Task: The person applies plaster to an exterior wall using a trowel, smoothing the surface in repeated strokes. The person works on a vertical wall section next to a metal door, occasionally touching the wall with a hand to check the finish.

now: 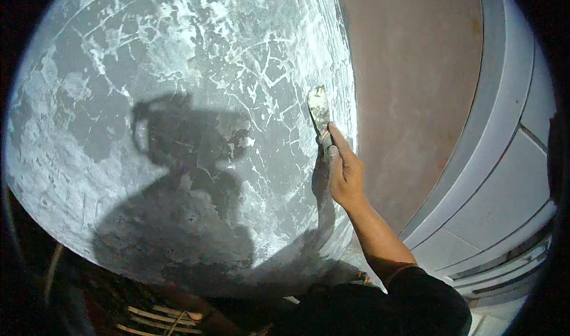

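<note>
My right hand [345, 171] is closed round the handle of a putty knife [319, 105], its index finger stretched along the tool. The blade, smeared with pale filler, points up and lies at the wall's surface near its right edge. The grey wall [196, 80] carries white filler in streaks, patches and branching lines, thickest along the top and right side. Low in the dark, what seems to be my left forearm [222, 323] shows faintly beside pale slats [163, 319]; the fingers of that hand cannot be made out.
A brown panel [409, 80] adjoins the wall's right edge. Beyond it stands a light grey frame [484, 128] with panels and ledges at the lower right. My shadow [190, 158] falls across the wall. The lower left is very dark.
</note>
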A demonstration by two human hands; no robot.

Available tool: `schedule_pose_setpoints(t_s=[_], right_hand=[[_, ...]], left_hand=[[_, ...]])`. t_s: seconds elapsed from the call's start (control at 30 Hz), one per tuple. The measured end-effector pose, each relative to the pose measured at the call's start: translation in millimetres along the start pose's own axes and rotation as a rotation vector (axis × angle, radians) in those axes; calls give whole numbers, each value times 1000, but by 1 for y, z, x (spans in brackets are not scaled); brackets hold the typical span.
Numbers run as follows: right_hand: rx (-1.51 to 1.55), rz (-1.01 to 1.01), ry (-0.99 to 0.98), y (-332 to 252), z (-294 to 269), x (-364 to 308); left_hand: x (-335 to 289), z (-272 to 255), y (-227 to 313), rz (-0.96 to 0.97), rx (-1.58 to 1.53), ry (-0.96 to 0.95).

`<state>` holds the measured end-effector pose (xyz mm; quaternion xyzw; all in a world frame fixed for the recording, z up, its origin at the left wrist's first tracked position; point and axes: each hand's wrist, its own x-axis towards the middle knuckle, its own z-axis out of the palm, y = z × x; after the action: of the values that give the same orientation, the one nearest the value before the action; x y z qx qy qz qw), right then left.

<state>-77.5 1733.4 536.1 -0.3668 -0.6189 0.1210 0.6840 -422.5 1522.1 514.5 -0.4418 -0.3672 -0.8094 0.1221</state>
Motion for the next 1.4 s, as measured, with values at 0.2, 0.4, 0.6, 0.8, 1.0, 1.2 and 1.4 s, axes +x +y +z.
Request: schedule_pose_setpoints(t_s=[0.2,0.4,0.6,0.8,1.0,1.2,1.4], right_hand=[[-59,65,-83,9,-1,-30],[-128,43,-145,35,-38,-144],[-280,175,19,37,-91,-96],[-243,-110,139,-16,-71,3],[-311,-254,23,-11,-39,9],[-240,-219,-138,57,-6,-95],[-331,-18,-474,86,-88,-212]], left_hand=[[-5,-13,-21,-91,-104,-34],[-12,-24,-28,-160,-183,-44],[-12,-30,-29,-257,-280,-79],[-6,-33,-33,-391,-366,-141],[-4,-41,-37,-467,-441,-171],[-7,-25,-11,-395,-261,-198],[-4,-1,4,-382,-230,-153]])
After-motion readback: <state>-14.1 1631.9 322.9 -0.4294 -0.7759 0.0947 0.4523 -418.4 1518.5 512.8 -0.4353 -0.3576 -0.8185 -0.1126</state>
